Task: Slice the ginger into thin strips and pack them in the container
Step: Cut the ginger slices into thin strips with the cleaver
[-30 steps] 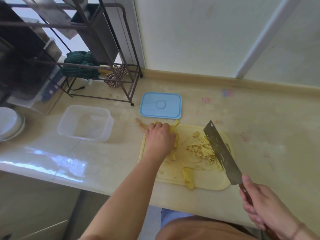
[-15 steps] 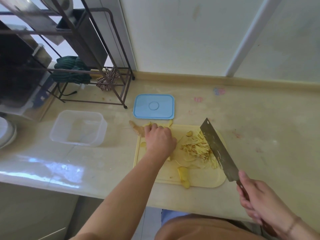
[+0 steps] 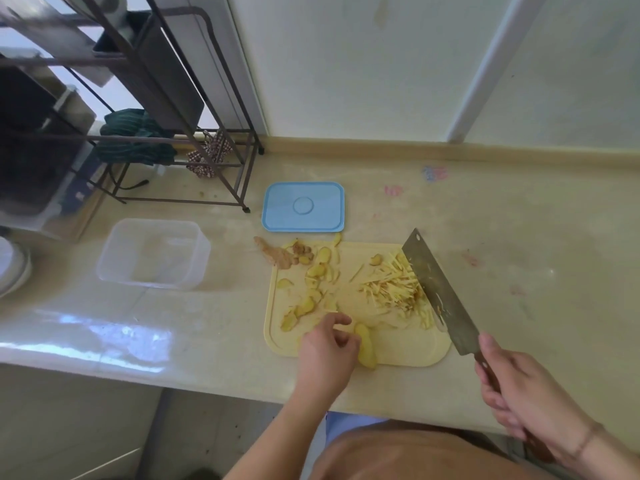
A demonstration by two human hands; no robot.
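Head view: my left hand (image 3: 327, 344) hangs loosely curled, grasping nothing, beside a ginger chunk (image 3: 366, 345) at the near edge of the cutting board (image 3: 398, 348). My right hand (image 3: 519, 393) grips the cleaver (image 3: 437, 291) against the strips (image 3: 389, 285). Far left stands the container (image 3: 152, 252).

a metal rack (image 3: 194, 140) stands at the counter's (image 3: 519, 237) far left corner, holding a green cloth (image 3: 135, 140); white plates (image 3: 12, 268) sit at the left edge.

Ginger strips (image 3: 391, 289) piled on the board's right, pale yellow.
Clear container (image 3: 154, 252) sitting empty, well left, lid off.
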